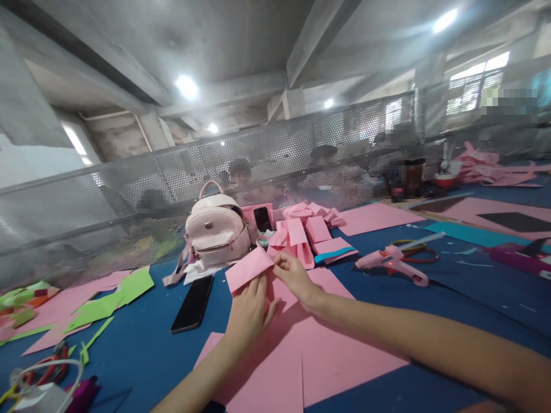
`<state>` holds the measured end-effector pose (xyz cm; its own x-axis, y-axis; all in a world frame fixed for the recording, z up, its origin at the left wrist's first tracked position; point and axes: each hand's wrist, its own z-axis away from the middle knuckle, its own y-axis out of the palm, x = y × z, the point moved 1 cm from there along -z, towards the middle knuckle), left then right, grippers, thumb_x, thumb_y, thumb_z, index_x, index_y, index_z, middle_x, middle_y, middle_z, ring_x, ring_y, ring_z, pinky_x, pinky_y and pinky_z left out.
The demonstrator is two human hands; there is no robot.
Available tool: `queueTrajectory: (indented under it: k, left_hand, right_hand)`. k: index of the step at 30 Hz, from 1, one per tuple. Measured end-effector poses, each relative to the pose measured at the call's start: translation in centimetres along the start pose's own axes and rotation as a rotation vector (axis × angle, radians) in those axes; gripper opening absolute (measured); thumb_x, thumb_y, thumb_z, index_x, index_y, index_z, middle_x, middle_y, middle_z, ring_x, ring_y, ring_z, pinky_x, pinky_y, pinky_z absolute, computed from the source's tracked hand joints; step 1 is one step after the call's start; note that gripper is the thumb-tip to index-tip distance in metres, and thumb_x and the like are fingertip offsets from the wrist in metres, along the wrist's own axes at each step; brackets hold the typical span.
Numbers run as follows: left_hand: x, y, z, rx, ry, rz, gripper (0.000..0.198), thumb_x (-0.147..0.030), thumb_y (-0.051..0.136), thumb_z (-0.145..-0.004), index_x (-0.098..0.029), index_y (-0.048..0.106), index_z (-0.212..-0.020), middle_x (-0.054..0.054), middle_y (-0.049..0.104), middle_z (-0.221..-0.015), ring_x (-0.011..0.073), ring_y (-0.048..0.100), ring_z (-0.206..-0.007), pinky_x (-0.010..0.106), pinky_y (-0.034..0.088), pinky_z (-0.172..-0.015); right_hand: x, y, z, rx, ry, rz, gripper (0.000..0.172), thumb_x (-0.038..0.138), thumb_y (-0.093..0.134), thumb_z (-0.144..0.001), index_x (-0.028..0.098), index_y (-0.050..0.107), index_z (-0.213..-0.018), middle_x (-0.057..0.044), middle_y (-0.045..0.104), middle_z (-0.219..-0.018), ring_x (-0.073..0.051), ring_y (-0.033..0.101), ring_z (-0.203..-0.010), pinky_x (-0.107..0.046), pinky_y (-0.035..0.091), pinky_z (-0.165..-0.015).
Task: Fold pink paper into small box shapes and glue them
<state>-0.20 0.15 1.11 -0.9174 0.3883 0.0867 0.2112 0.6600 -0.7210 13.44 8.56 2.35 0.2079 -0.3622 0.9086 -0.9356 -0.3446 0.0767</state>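
A folded pink paper piece (248,268) is held up over larger pink sheets (327,355) on the blue table (142,350). My left hand (249,312) grips its lower edge, fingers pressed against it. My right hand (295,276) pinches its right corner between thumb and fingers. Both forearms reach in from the bottom of the view.
A black phone (193,304) lies left of my hands. Behind stand a pink backpack (217,229) and a pile of folded pink papers (312,232). A pink glue gun (394,262) and scissors lie to the right. Green paper scraps (112,298) lie left. A mesh fence (275,155) with people behind it runs along the table's far edge.
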Motion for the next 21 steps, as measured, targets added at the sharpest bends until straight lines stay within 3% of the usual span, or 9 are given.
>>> queueTrajectory:
  k: [3,7,15,21]
  left_hand:
    - [-0.2,-0.1,-0.3,0.020,-0.014,-0.027,0.059,-0.045,0.042,-0.102,-0.009,0.037,-0.148,0.025,0.062,-0.134,0.0386,0.065,-0.120,0.049,0.057,-0.088]
    - [-0.3,-0.6,-0.4,0.038,-0.021,-0.023,0.059,-0.046,0.039,-0.103,-0.010,0.036,-0.149,0.023,0.061,-0.138,0.0350,0.063,-0.124,0.043,0.057,-0.090]
    - [-0.2,-1.1,0.5,0.131,-0.095,0.211,0.067,-0.047,0.044,-0.102,-0.017,0.023,-0.157,0.019,0.045,-0.156,0.0324,0.041,-0.146,0.048,0.042,-0.114]
    - [-0.5,-1.3,0.2,0.176,-0.135,0.365,0.070,-0.045,0.047,-0.101,-0.019,0.016,-0.158,0.018,0.045,-0.156,0.0314,0.045,-0.143,0.050,0.045,-0.111]
  right_hand:
    - [0.1,0.3,0.5,0.020,-0.002,-0.016,0.019,0.032,0.066,-0.095,0.014,0.063,-0.090,0.001,0.063,-0.084,-0.014,0.062,-0.073,-0.030,0.053,-0.069]
    - [0.9,0.4,0.7,0.017,-0.023,-0.049,0.021,0.024,0.069,-0.078,0.019,0.051,-0.069,0.006,0.051,-0.068,-0.012,0.052,-0.066,-0.027,0.044,-0.067]
    - [2.0,0.1,0.7,0.026,-0.026,-0.053,0.015,0.022,0.063,-0.064,0.022,0.047,-0.062,0.006,0.047,-0.063,-0.013,0.044,-0.063,-0.027,0.035,-0.061]
    - [1.5,0.0,0.6,0.014,0.027,-0.050,0.021,0.029,0.067,-0.070,0.021,0.048,-0.064,0.006,0.049,-0.064,-0.013,0.047,-0.063,-0.027,0.037,-0.063]
